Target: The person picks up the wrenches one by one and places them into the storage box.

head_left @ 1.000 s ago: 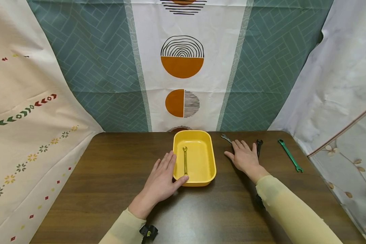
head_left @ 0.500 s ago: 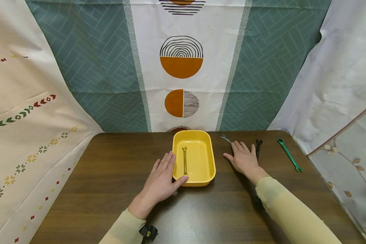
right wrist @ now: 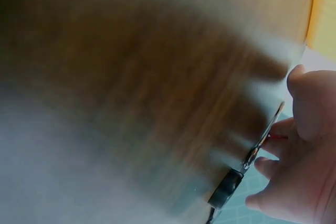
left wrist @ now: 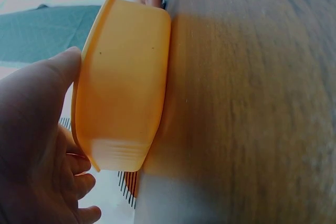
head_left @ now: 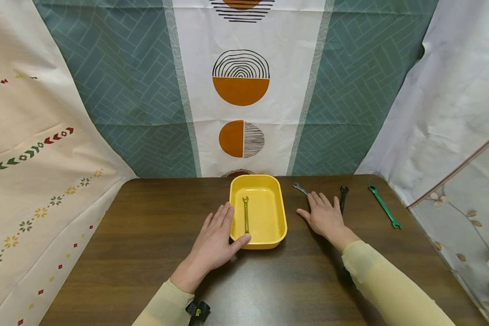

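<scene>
A yellow tray (head_left: 267, 243) stands on the table with a gold-coloured wrench (head_left: 246, 215) lying inside, toward its left wall. My left hand (head_left: 213, 242) rests on the tray's left side, fingers straight along the rim and thumb over the near left corner. To the right of the tray, my right hand (head_left: 325, 218) is spread low over a silver wrench (head_left: 299, 188) and a black wrench (head_left: 343, 197), hiding part of each. In the right wrist view, its fingers (right wrist: 269, 167) hang beside the tools without curling round them. A small red bit (right wrist: 278, 137) shows by the fingers; its kind is unclear.
A green wrench (head_left: 385, 207) lies farther right on the brown wooden table (head_left: 146, 244). Patterned cloth (head_left: 142, 90) hangs behind the table's far edge. More cloth (head_left: 460, 213) borders it at right and left.
The head view has shifted slightly, so the wrenches appear a little farther left. Both hands keep nearly the same pose, and the tray stays in place.
</scene>
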A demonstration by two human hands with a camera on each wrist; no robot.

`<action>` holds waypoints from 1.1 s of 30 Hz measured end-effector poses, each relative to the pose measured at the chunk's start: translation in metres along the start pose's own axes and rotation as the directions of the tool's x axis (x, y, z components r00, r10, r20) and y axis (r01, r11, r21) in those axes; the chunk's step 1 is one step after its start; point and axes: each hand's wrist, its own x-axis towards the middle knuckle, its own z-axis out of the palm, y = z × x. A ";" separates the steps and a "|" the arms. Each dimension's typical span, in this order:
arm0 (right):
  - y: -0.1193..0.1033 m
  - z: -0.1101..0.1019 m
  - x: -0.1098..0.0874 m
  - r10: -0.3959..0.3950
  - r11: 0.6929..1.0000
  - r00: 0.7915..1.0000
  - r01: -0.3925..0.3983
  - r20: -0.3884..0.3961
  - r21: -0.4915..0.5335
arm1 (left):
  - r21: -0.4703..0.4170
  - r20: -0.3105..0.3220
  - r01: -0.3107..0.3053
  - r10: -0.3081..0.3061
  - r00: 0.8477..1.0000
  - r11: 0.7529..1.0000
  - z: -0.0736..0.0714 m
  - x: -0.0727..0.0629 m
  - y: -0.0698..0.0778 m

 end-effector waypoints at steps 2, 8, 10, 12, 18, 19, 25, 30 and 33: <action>0.000 0.001 -0.002 -0.003 1.000 1.000 0.003 -0.002 -0.004 | -0.003 -0.003 -0.001 0.001 1.000 1.000 0.000 0.000 0.000; -0.004 -0.001 -0.007 -0.004 1.000 1.000 0.004 0.023 -0.024 | -0.003 -0.006 -0.005 0.005 1.000 1.000 0.000 -0.001 0.000; -0.005 -0.002 -0.009 -0.001 1.000 0.999 0.002 0.041 -0.028 | -0.003 -0.004 -0.003 0.003 1.000 1.000 0.000 -0.001 0.000; -0.007 -0.004 -0.010 0.002 1.000 0.998 0.000 0.056 -0.030 | -0.003 0.000 -0.001 0.001 1.000 1.000 0.000 -0.001 0.000; -0.010 -0.007 -0.016 0.006 0.999 0.997 -0.004 0.075 -0.035 | 0.001 0.006 -0.001 0.001 1.000 1.000 -0.001 -0.001 0.001; -0.011 -0.008 -0.017 0.005 0.999 0.997 -0.002 0.078 -0.036 | 0.000 0.005 -0.003 0.003 1.000 1.000 -0.001 0.000 0.001; -0.013 -0.008 -0.022 -0.006 0.999 0.996 0.010 0.093 -0.039 | -0.001 0.017 0.003 -0.003 1.000 1.000 -0.002 0.000 0.001; -0.016 -0.010 -0.026 -0.012 0.999 0.995 0.017 0.104 -0.046 | -0.006 0.016 0.005 -0.005 1.000 1.000 -0.002 0.000 0.001; -0.018 -0.011 -0.029 -0.021 0.999 0.995 0.025 0.100 -0.046 | -0.010 0.011 0.004 -0.003 1.000 1.000 -0.001 0.000 0.000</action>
